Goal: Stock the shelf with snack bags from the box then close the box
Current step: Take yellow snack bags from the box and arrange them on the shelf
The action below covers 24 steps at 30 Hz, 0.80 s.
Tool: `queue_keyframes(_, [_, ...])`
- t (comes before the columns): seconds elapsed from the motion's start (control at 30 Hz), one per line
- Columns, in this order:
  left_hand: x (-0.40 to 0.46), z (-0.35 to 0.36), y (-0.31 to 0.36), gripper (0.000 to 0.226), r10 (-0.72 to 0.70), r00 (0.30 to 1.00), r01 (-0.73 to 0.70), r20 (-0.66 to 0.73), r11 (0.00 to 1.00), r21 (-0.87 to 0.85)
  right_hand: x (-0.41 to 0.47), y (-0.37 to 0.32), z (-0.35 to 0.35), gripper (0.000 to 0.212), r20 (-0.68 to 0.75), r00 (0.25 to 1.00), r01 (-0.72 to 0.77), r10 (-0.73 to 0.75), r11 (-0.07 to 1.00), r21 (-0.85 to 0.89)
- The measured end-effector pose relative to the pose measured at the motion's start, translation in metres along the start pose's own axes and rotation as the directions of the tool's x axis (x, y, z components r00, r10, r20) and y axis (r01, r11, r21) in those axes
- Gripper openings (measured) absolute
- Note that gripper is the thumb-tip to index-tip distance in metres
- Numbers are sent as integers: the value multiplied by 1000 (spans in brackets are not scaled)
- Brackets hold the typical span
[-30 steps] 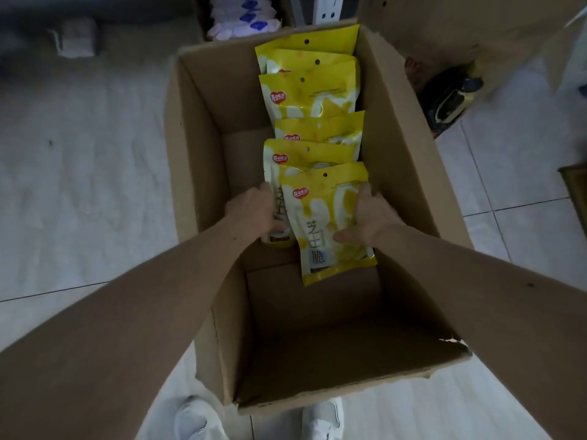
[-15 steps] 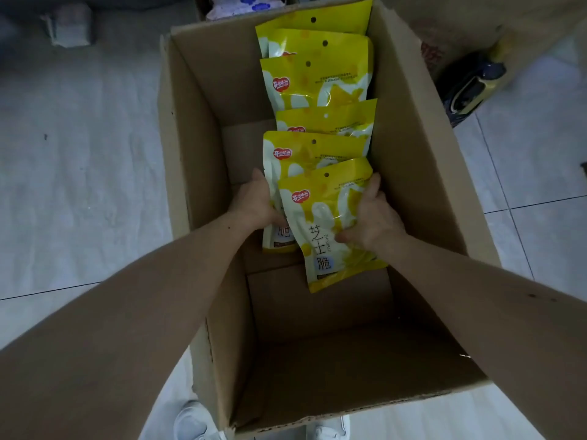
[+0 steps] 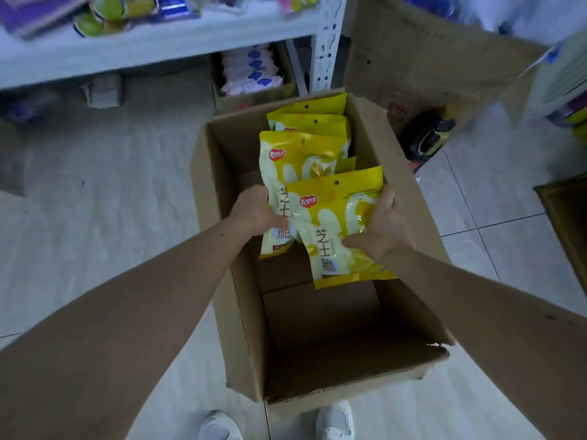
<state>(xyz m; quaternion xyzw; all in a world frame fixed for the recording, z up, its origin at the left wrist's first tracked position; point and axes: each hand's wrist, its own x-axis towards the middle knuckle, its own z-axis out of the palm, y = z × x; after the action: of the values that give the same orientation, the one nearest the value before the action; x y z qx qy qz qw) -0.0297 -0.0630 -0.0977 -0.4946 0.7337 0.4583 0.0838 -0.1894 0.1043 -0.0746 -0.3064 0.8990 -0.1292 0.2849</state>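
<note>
Both hands are in the open cardboard box (image 3: 222, 281) on the floor, each clamped on a yellow snack bag. The left hand (image 3: 254, 214) grips the far bag (image 3: 286, 166) by its left edge. The right hand (image 3: 378, 230) pinches the near bag (image 3: 336, 223) on its right side, thumb across the front. Both bags are tilted and sit high, around rim level. More yellow bags (image 3: 314, 119) stand in a row at the far end of the box. The white shelf (image 3: 158, 46) is far and left, already crowded with goods.

Risks:
- Glossy film plus one-sided grips, so a bag could slip or swing back into the box.
- The near bag overlaps the far one, so they may snag and drag loose.
- The crowded shelf edge could knock items off when placing.
</note>
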Motion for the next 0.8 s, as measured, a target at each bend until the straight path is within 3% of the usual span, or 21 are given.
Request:
queue_keyframes(0.2, [-41, -81, 61, 52, 122, 991, -119, -62, 991, 57, -35, -38, -87, 106, -117, 993, -24, 29, 999, 40])
queue_keyframes(0.33, [-81, -142, 97, 51, 151, 983, -145, -103, 987, 67, -64, -74, -147, 108, -107, 994, 1, -2, 1000, -11])
queue_keyframes(0.57, [-177, -238, 152, 50, 218, 958, -232, -188, 971, -55, -123, -146, -240, 91, -69, 996, 46, -48, 999, -21])
queue_keyframes(0.8, [-270, -336, 189, 42, 319, 911, -336, -262, 942, -22, -196, -224, -314, 102, -126, 985, 119, -116, 993, 18])
